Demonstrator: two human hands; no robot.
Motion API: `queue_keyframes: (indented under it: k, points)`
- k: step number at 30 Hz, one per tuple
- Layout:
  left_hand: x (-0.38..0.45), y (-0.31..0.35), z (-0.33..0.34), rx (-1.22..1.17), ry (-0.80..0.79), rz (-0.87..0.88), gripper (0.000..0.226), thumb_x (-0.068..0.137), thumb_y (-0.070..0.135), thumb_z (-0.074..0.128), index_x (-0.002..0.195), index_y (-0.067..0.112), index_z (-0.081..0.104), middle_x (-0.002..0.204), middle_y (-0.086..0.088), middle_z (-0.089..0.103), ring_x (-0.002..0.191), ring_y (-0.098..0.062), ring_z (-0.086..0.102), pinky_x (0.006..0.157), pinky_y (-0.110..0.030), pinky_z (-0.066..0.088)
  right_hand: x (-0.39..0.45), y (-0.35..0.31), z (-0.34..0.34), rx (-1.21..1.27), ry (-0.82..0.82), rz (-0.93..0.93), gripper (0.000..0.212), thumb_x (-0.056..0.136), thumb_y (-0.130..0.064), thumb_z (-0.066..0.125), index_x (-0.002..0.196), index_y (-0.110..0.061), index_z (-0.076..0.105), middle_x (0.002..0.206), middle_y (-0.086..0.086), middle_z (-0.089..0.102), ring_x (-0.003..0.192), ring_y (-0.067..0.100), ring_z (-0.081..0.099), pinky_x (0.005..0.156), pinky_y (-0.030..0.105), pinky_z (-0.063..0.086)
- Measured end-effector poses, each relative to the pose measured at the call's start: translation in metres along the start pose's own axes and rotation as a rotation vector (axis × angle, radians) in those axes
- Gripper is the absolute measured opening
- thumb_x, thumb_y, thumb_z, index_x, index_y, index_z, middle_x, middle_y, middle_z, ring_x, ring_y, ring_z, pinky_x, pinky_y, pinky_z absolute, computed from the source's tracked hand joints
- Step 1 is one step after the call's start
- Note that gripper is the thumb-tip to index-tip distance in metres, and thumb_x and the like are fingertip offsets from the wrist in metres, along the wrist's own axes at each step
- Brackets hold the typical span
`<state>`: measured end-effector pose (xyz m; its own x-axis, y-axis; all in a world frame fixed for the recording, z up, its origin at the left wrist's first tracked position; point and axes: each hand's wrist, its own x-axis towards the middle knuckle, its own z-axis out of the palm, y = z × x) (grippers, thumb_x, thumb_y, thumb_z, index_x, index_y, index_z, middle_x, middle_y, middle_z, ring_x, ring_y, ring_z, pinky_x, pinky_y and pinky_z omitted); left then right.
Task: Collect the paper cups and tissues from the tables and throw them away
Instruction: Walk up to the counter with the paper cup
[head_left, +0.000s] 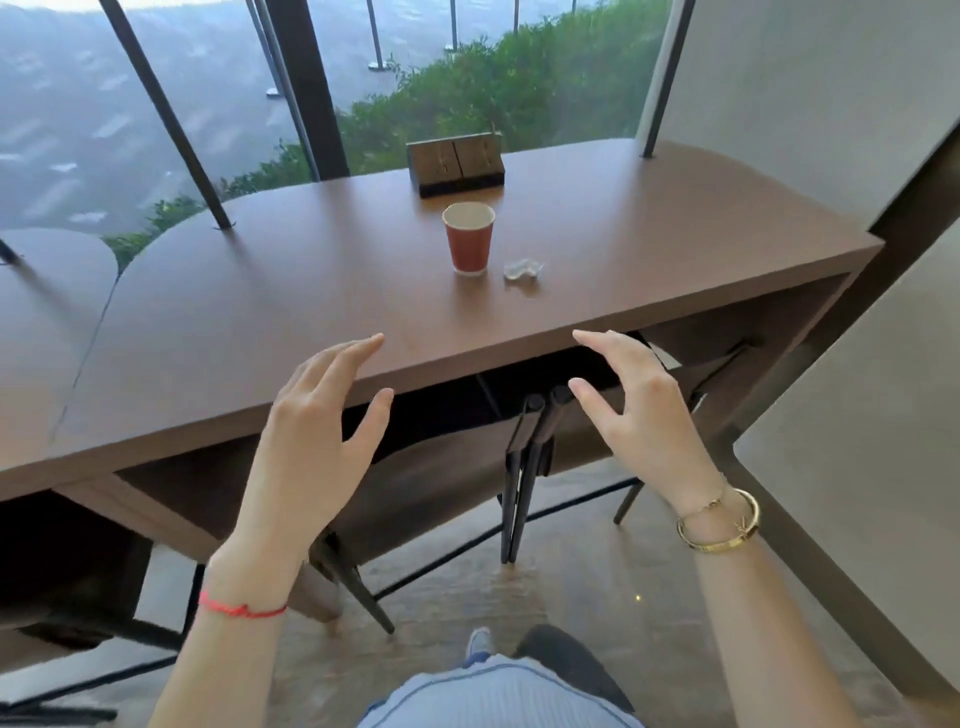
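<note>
A red paper cup stands upright near the middle of the brown wooden table. Just right of it lies a small crumpled white tissue. My left hand hovers at the table's near edge with fingers spread and relaxed, holding nothing. My right hand hovers at the same edge, further right, fingers loosely spread and empty. Both hands are well short of the cup and the tissue.
A dark wooden box holder stands behind the cup by the window. Slanted black posts rise from the tabletop. Chairs are tucked under the table. A grey wall closes the right side.
</note>
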<state>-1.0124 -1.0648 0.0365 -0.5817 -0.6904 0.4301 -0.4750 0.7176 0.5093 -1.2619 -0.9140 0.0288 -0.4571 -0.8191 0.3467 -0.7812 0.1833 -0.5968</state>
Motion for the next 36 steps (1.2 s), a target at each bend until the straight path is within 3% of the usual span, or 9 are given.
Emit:
queue_keyframes:
  k: [3,10,14,18,22,26,29,32,36]
  points:
    - [0.036,-0.009,0.019,-0.003,-0.03,-0.026,0.049,0.093,0.029,0.057,0.141,0.021,0.047,0.137,0.003,0.053,0.129,-0.014,0.047,0.11,-0.035,0.037,0.039,0.016,0.011,-0.006,-0.021,-0.005,0.044,0.093,-0.024,0.059,0.136,-0.02,0.049,0.135,-0.005,0.052,0.135,0.01,0.036,0.114,0.026,0.027]
    - [0.108,-0.026,0.071,0.003,-0.013,-0.098,0.055,0.092,0.03,0.059,0.144,0.02,0.042,0.14,0.002,0.051,0.13,-0.016,0.047,0.108,-0.033,0.038,0.126,0.062,0.028,-0.017,-0.059,-0.045,0.043,0.091,-0.023,0.06,0.133,-0.019,0.051,0.131,-0.004,0.055,0.129,0.011,0.041,0.106,0.014,0.025]
    - [0.155,-0.031,0.104,-0.033,-0.002,-0.181,0.073,0.088,0.035,0.065,0.15,0.021,0.029,0.147,0.002,0.042,0.131,-0.017,0.043,0.106,-0.037,0.041,0.176,0.083,0.039,-0.054,-0.076,-0.062,0.039,0.09,-0.022,0.062,0.128,-0.018,0.055,0.128,-0.002,0.057,0.125,0.015,0.044,0.106,0.024,0.033]
    - [0.195,-0.035,0.135,-0.103,-0.001,-0.251,0.092,0.081,0.038,0.073,0.153,0.019,0.019,0.149,-0.002,0.038,0.132,-0.021,0.043,0.105,-0.04,0.041,0.214,0.098,0.059,-0.062,-0.097,-0.06,0.033,0.09,-0.023,0.062,0.122,-0.017,0.061,0.123,-0.002,0.059,0.118,0.016,0.048,0.097,0.017,0.033]
    - [0.224,-0.038,0.159,-0.151,-0.014,-0.339,0.105,0.074,0.043,0.077,0.154,0.017,0.014,0.147,-0.007,0.039,0.13,-0.022,0.044,0.102,-0.04,0.042,0.236,0.108,0.077,-0.089,-0.189,-0.081,0.03,0.087,-0.018,0.063,0.117,-0.016,0.064,0.118,0.0,0.06,0.109,0.021,0.05,0.093,0.026,0.042]
    - [0.241,-0.04,0.175,-0.215,-0.007,-0.404,0.107,0.072,0.037,0.081,0.154,0.017,0.016,0.143,-0.004,0.044,0.128,-0.02,0.045,0.101,-0.033,0.04,0.244,0.117,0.089,-0.084,-0.247,-0.108,0.017,0.088,-0.013,0.06,0.103,-0.015,0.069,0.104,0.002,0.063,0.098,0.022,0.052,0.082,0.029,0.046]
    - [0.247,-0.04,0.183,-0.23,0.003,-0.41,0.106,0.071,0.038,0.082,0.153,0.017,0.019,0.136,-0.003,0.051,0.124,-0.021,0.049,0.101,-0.035,0.041,0.248,0.122,0.092,-0.06,-0.23,-0.115,0.016,0.089,-0.01,0.06,0.098,-0.015,0.072,0.099,0.002,0.064,0.094,0.021,0.053,0.079,0.025,0.044]
    - [0.251,-0.039,0.188,-0.237,0.014,-0.415,0.101,0.071,0.034,0.083,0.151,0.018,0.023,0.13,-0.004,0.056,0.119,-0.022,0.053,0.099,-0.037,0.044,0.251,0.125,0.091,-0.026,-0.212,-0.113,0.012,0.088,-0.011,0.062,0.093,-0.014,0.072,0.094,0.003,0.063,0.088,0.02,0.055,0.077,0.03,0.048]
    - [0.252,-0.038,0.19,-0.245,0.089,-0.406,0.082,0.069,0.03,0.083,0.139,0.02,0.042,0.119,0.002,0.062,0.104,-0.014,0.059,0.086,-0.023,0.045,0.252,0.126,0.087,0.018,-0.171,-0.109,0.007,0.088,-0.012,0.064,0.087,-0.013,0.07,0.091,0.002,0.062,0.078,0.018,0.055,0.071,0.029,0.048]
